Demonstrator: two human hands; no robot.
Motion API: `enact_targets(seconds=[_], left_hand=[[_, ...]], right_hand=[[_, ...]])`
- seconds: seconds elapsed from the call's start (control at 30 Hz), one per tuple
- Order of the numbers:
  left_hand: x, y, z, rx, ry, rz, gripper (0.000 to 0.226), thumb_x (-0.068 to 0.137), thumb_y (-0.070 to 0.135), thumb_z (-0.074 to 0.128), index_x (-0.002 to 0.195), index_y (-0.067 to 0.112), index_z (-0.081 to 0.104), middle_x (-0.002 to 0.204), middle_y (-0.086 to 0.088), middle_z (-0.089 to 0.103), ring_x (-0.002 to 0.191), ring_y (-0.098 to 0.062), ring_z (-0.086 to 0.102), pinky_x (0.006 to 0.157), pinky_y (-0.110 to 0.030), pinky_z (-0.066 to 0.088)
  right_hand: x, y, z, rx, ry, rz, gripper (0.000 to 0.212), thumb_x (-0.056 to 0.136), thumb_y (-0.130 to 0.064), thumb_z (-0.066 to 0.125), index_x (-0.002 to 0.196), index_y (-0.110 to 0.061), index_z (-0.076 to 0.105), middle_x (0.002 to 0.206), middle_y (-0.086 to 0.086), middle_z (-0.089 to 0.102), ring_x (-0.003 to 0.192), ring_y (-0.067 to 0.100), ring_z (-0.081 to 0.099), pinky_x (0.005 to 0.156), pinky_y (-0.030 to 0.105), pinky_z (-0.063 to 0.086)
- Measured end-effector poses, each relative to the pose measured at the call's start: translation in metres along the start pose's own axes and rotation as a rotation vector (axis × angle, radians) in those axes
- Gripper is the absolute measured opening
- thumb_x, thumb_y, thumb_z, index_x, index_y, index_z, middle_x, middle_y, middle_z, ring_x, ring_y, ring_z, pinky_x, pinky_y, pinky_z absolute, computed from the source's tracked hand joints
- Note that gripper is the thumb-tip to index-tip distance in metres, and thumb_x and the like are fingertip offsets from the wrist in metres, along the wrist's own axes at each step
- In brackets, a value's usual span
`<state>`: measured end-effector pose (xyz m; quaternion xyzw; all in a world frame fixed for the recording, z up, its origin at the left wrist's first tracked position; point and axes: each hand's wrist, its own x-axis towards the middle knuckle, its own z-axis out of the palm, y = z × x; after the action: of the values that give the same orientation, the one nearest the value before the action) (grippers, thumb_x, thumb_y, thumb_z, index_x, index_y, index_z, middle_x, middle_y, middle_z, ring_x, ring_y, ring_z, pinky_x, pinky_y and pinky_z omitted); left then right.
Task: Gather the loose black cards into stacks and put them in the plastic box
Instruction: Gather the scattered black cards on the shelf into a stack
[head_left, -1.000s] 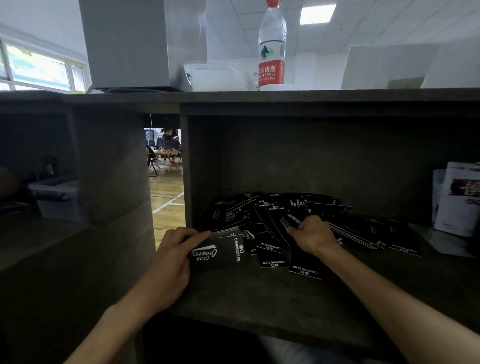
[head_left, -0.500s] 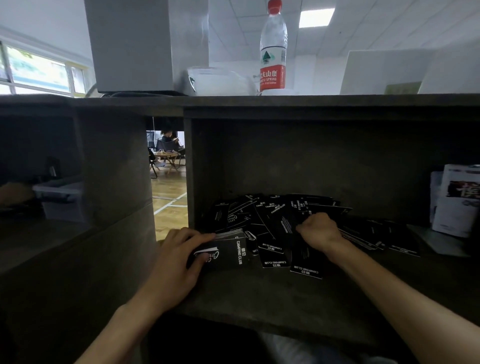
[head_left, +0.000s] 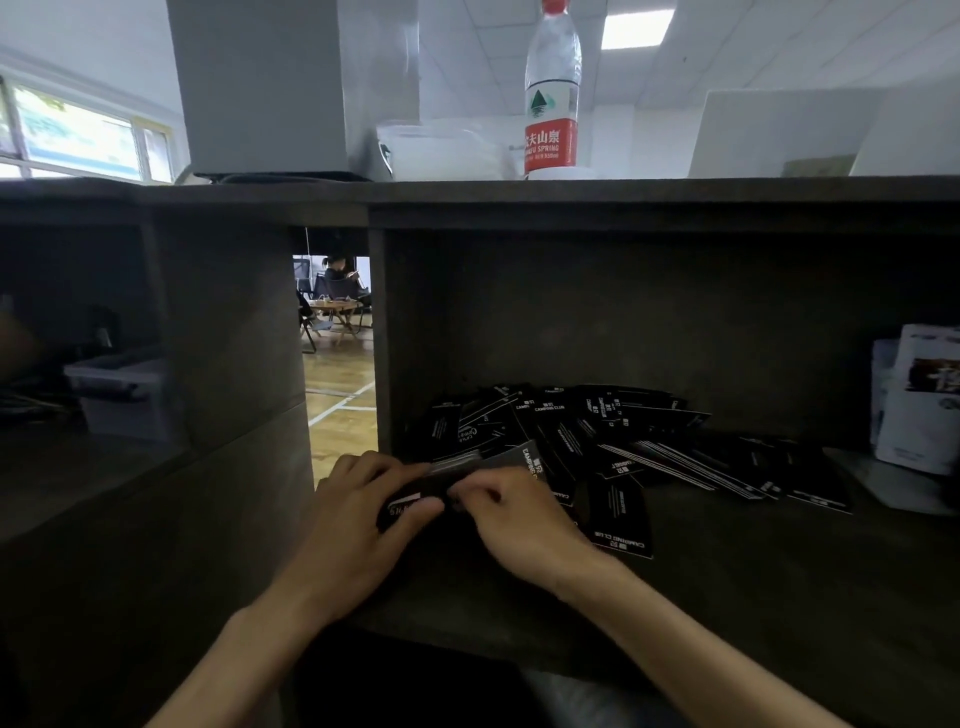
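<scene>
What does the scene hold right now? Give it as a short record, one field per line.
setting: dark shelf compartment under a counter
left hand: grips a stack of black cards at the shelf's front left
right hand: fingers curled at the same stack
loose cards: spread in an overlapping pile across the shelf floor
plastic box: in the left compartment, apart from the cards
water bottle: upright on the counter top
task state: one stack forming, most cards ungathered

water bottle (head_left: 552, 93) on the countertop (head_left: 675, 188) — leaflets (head_left: 922, 397) far right
</scene>
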<state>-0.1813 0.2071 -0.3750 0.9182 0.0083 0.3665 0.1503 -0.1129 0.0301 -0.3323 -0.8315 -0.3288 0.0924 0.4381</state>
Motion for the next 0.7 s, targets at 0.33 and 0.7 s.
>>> enact_targets(seconds=[0.33, 0.7], left_hand=[[0.002, -0.012, 0.002, -0.134, 0.016, -0.043, 0.036, 0.086, 0.022, 0.071, 0.118, 0.037, 0.065, 0.107, 0.019, 0.056, 0.107, -0.004, 0.051, 0.092, -0.024, 0.042], [-0.003, -0.005, 0.001, -0.121, -0.009, 0.045, 0.038, 0.086, 0.046, 0.045, 0.116, 0.039, 0.067, 0.110, 0.017, 0.055, 0.108, -0.003, 0.047, 0.093, -0.004, 0.028]], right_hand=[[0.066, 0.056, -0.069, -0.128, 0.402, 0.152, 0.017, 0.095, -0.015, 0.057, 0.106, -0.016, 0.069, 0.104, 0.004, 0.071, 0.095, 0.019, 0.065, 0.087, 0.030, 0.052], [0.060, 0.073, -0.071, -0.607, 0.312, 0.273, 0.025, 0.088, -0.039, 0.070, 0.099, -0.017, 0.063, 0.108, 0.010, 0.066, 0.109, 0.031, 0.060, 0.096, 0.040, 0.049]])
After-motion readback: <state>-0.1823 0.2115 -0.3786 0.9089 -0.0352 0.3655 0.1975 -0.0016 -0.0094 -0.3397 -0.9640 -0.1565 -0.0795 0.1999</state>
